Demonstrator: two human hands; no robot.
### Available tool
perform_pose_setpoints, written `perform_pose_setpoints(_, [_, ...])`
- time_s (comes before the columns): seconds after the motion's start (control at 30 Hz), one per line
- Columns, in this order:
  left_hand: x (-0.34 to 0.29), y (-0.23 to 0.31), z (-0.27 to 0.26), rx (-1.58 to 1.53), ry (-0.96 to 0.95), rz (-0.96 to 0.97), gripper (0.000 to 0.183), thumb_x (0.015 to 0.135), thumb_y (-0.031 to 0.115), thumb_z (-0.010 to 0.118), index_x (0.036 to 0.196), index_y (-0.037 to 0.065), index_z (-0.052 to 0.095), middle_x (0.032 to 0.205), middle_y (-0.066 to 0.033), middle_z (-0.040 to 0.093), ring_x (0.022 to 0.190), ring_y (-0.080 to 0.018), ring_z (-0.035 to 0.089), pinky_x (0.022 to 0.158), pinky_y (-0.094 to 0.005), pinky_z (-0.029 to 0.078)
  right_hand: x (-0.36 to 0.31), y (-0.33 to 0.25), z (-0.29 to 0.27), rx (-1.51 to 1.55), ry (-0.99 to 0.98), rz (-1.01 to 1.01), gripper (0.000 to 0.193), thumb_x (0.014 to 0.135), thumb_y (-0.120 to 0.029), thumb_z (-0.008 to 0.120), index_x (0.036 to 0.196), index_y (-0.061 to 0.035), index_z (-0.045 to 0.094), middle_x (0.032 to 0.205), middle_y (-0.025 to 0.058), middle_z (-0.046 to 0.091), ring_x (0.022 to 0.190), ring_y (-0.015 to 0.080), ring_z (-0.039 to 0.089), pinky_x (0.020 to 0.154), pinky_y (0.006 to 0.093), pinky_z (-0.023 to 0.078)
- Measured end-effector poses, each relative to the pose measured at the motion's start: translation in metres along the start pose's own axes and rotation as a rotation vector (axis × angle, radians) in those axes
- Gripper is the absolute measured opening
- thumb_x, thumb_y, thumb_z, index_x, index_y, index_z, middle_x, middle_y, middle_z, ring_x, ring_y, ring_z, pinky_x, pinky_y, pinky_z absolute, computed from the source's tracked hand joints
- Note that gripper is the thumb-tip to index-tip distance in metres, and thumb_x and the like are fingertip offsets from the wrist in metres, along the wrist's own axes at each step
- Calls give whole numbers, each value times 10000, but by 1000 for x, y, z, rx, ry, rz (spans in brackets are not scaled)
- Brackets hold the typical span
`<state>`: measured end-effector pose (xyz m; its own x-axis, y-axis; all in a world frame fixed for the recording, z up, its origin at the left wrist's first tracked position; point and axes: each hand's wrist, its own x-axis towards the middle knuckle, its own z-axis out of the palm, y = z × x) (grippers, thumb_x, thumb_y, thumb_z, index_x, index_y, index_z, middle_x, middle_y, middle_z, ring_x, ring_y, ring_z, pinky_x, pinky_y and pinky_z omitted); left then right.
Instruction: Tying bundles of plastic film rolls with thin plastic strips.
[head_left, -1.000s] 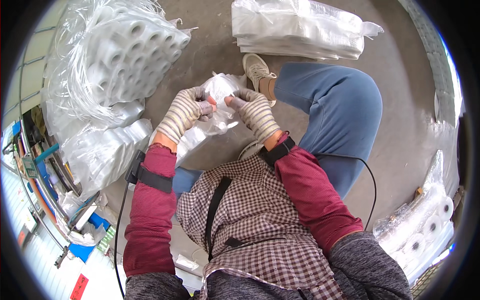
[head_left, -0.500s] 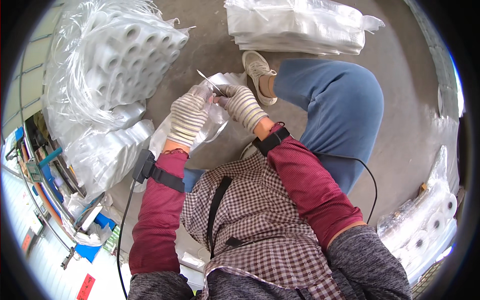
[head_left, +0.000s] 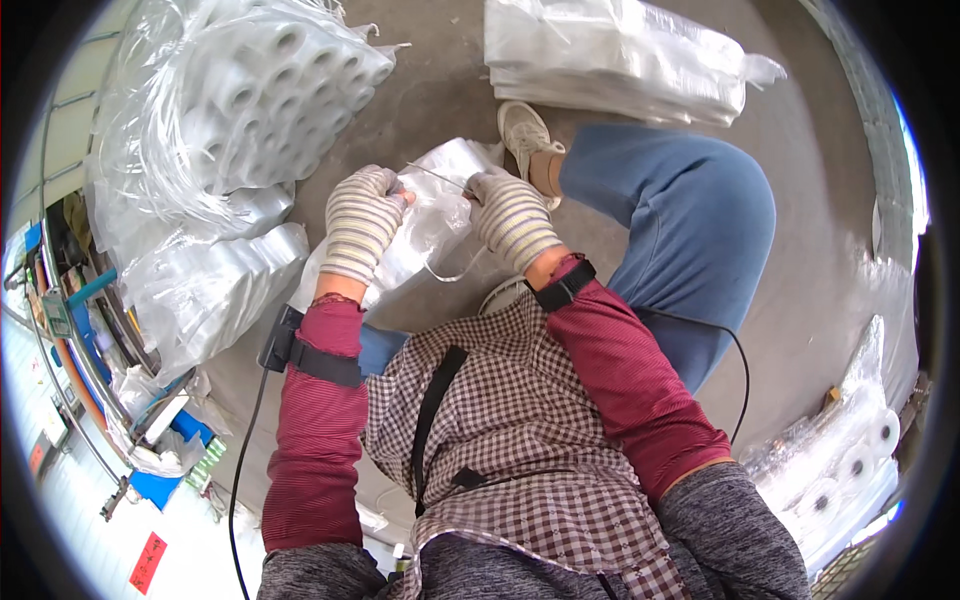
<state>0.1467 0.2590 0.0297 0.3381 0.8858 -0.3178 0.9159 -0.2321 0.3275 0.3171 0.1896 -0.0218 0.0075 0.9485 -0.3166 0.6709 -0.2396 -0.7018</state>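
Both my hands wear striped knit gloves with bare fingertips. My left hand [head_left: 360,222] is closed beside the upper left of a clear plastic bag [head_left: 432,226]; what its fingers pinch is too small to make out. A short gap to the right, my right hand [head_left: 514,220] is closed on a thin white plastic strip [head_left: 437,175]. The strip slants up and left from its fingers toward my left hand. Below my right hand, a looser white strand [head_left: 455,275] curves down beside the bag, which lies between my legs.
Bundled plastic rolls in clear wrapping [head_left: 270,95] stand at the far left, draped with white strips [head_left: 165,130]. A long wrapped bundle [head_left: 615,60] lies at the far side. More wrapped rolls [head_left: 840,470] lie at right. A black cable [head_left: 742,380] runs from my right wrist strap.
My hands were together and have moved apart, left hand leftward and right hand rightward. The white strip that stuck up between them now slants across the gap.
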Motion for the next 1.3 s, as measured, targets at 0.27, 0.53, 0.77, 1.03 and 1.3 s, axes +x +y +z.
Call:
perform_pose_setpoints(0.27, [-24, -18, -26, -1404, -309, -61, 144, 806, 177, 610, 903, 72, 609, 822, -72, 635, 550, -73, 510, 497, -209, 404, -25, -71, -116, 1290, 199, 13, 253, 876, -269, 578, 911, -27, 644, 789, 3, 605, 657, 69, 523, 595, 203, 435])
perform_pose_setpoints(0.53, [-183, -32, -55, -348, -317, 182, 296, 750, 251, 644, 954, 37, 635, 906, -104, 624, 902, -220, 573, 850, -348, 435, -149, -130, -3, 1245, -623, -188, 200, 887, -200, 561, 951, -24, 630, 994, 75, 595, 1045, 161, 489, 924, 315, 375])
perform_pose_setpoints(0.77, [-180, -26, 1, 305, 512, 33, 357, 710, 330, 655, 971, 88, 621, 953, -65, 609, 961, -214, 549, 997, -453, 317, -139, -104, 65, 1443, -428, 486, 216, 927, -248, 489, 1004, -63, 571, 923, 59, 620, 814, 145, 604, 694, 290, 515])
perform_pose_setpoints(1.03, [-149, -57, -1, 102, 274, -107, 401, 719, 226, 681, 1089, 96, 600, 957, -101, 626, 971, -264, 572, 915, -396, 400, -146, -103, 69, 1177, -405, 570, 217, 932, -283, 475, 979, -75, 520, 698, 36, 589, 386, 75, 425, 341, 209, 320])
perform_pose_setpoints(1.3, [-149, -86, 18, -1023, 230, -318, 185, 801, 111, 648, 944, -7, 648, 816, -9, 623, 756, -59, 521, 689, -222, 441, -142, -87, 78, 1199, -533, 805, 201, 900, -259, 531, 970, -72, 550, 613, 12, 515, 392, 90, 383, 353, 220, 312])
